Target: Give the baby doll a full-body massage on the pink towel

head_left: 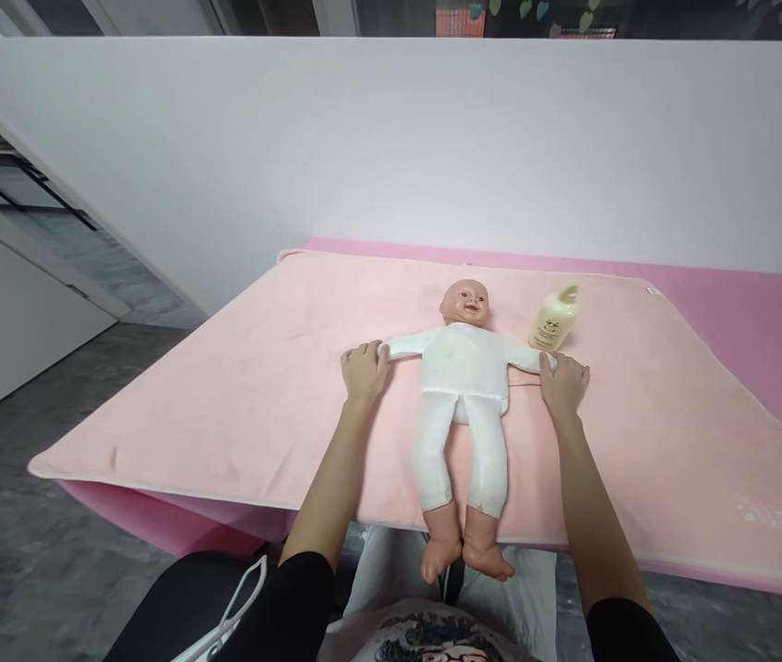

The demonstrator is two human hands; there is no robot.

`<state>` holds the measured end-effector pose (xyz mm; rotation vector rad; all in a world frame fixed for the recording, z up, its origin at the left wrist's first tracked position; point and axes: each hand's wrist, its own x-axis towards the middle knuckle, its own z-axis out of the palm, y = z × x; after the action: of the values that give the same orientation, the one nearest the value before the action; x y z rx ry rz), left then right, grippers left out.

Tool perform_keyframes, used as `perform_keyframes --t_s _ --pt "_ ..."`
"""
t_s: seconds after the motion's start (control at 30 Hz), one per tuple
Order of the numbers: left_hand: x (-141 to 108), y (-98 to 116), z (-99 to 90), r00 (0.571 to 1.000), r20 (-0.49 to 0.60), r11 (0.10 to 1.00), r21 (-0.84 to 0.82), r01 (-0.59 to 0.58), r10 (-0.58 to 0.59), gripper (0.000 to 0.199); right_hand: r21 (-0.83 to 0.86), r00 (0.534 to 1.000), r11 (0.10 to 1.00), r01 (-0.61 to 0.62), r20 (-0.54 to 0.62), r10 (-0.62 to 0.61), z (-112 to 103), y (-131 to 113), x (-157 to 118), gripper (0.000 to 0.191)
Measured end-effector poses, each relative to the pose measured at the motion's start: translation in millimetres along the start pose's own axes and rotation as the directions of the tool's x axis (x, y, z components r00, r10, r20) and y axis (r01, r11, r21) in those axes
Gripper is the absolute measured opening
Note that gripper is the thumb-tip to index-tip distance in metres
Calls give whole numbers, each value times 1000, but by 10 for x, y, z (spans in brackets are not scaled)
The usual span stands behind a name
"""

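A baby doll (464, 368) with a white cloth body lies face up on a pink blanket (239, 368), its arms spread and its feet over the near edge. My left hand (364, 368) is closed round the end of the doll's arm on the left of the view. The other doll arm ends in my right hand (563, 382), whose fingers are wrapped round it. The small doll hands are mostly hidden by my fingers. Just beyond my right hand, a pale yellow bottle (553, 319) lies on the blanket.
A darker pink cover (742, 322) shows under the blanket at the back and right. Behind it rises a white wall panel (391, 138). White cords (229, 616) lie at the lower left, over a black surface. The floor (11, 515) is grey.
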<state>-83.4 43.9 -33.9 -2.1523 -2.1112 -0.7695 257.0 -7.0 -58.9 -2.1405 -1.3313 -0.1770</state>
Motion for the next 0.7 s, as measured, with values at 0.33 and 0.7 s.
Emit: perform_keyframes --t_s 0.33,0.7 --pt "100 -289 -39 973 12 965 -123 230 -230 50 37 987 987 -155 41 154 -97 58 38 40" --pt "105 -432 -13 978 47 933 -295 208 -203 47 103 991 986 -135 1 136 -45 67 45 39"
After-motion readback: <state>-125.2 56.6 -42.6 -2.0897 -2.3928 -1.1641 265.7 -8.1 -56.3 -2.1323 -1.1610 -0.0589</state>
